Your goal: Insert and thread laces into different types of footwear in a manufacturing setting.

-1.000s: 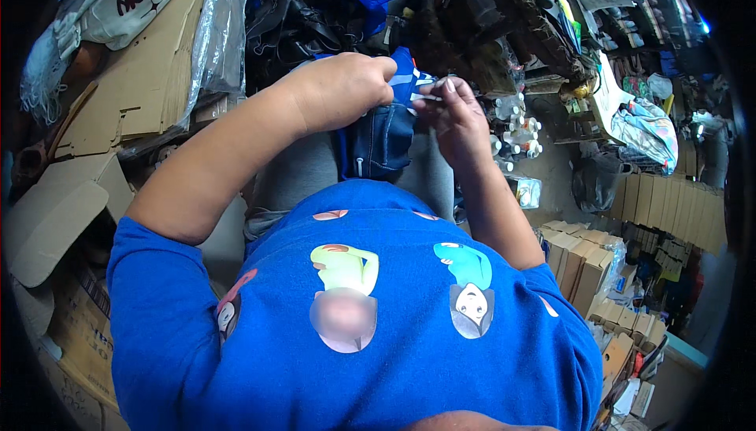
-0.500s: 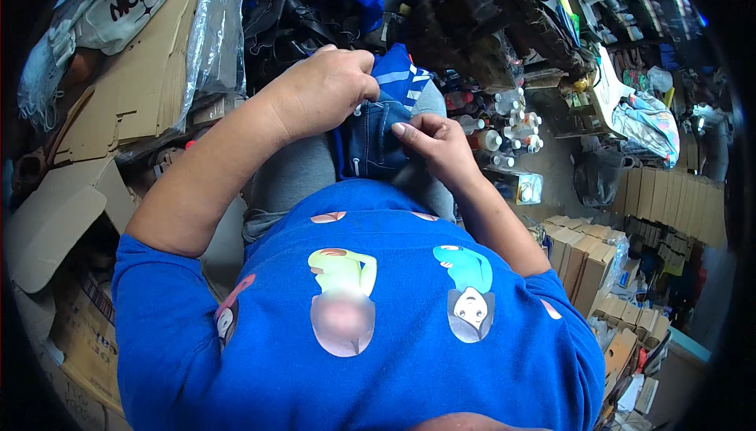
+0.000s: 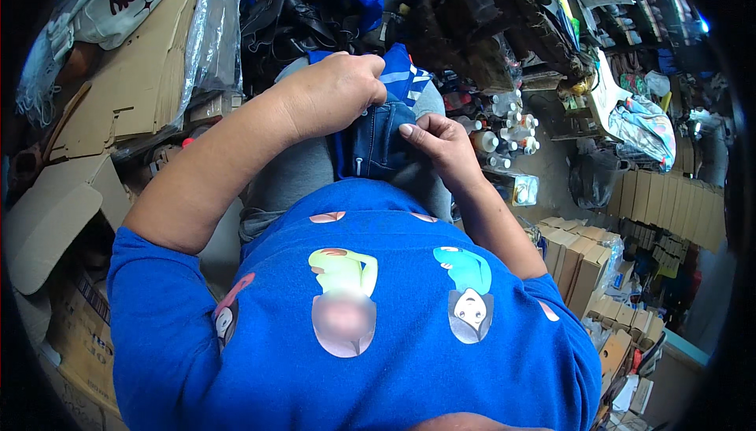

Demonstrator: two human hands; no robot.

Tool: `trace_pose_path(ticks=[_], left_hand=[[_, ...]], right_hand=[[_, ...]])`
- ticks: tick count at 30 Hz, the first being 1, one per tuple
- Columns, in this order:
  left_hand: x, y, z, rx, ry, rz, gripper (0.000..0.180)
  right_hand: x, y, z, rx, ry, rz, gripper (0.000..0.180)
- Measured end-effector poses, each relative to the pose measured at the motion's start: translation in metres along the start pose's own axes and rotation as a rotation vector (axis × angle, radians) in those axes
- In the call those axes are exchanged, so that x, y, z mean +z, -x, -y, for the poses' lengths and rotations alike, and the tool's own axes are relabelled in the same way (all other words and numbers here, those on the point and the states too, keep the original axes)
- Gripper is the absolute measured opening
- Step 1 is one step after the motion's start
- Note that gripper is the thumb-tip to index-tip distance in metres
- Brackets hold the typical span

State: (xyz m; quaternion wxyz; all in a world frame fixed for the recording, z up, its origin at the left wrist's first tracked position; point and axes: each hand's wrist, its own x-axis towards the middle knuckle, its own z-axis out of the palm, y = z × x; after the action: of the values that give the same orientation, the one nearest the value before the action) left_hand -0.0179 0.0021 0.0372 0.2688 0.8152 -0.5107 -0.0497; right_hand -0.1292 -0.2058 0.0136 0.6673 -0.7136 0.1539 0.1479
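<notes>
A small blue denim garment (image 3: 376, 141) with a blue and white striped part (image 3: 403, 75) lies on my lap, over grey trousers. My left hand (image 3: 335, 96) is closed on its upper edge. My right hand (image 3: 438, 141) pinches the denim on its right side, fingers curled together. My blue printed shirt fills the lower half of the view and hides my lap below the garment.
Flattened cardboard (image 3: 130, 85) and a clear plastic bag (image 3: 209, 33) pile up at left. Several small white bottles (image 3: 508, 128) stand on the floor at right. Stacked brown boxes (image 3: 587, 262) sit at lower right, and a cluttered heap of dark goods (image 3: 488, 14) lies ahead.
My right hand has come down from above the garment's top and toward me, and now pinches the denim lower on its right side. My left hand has kept its hold.
</notes>
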Motion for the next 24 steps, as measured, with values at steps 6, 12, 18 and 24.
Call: trace_pose_path(ticks=[6,12,18,24], left_hand=[[0.001,-0.002,-0.005,0.020,-0.028,0.002,0.008],[0.007,-0.006,-0.003,0.093,-0.084,0.035,0.011],[-0.007,-0.015,0.027,0.067,0.047,0.103,0.012],[0.004,-0.010,0.026,0.053,0.065,0.022,0.005]], right_hand=[[0.001,-0.001,-0.003,-0.004,0.009,0.002,0.026],[0.005,-0.002,-0.003,-0.094,0.072,0.030,0.023],[-0.017,-0.005,0.001,-0.632,0.692,0.036,0.022],[-0.012,-0.008,-0.001,-0.911,1.040,-0.190,0.022]])
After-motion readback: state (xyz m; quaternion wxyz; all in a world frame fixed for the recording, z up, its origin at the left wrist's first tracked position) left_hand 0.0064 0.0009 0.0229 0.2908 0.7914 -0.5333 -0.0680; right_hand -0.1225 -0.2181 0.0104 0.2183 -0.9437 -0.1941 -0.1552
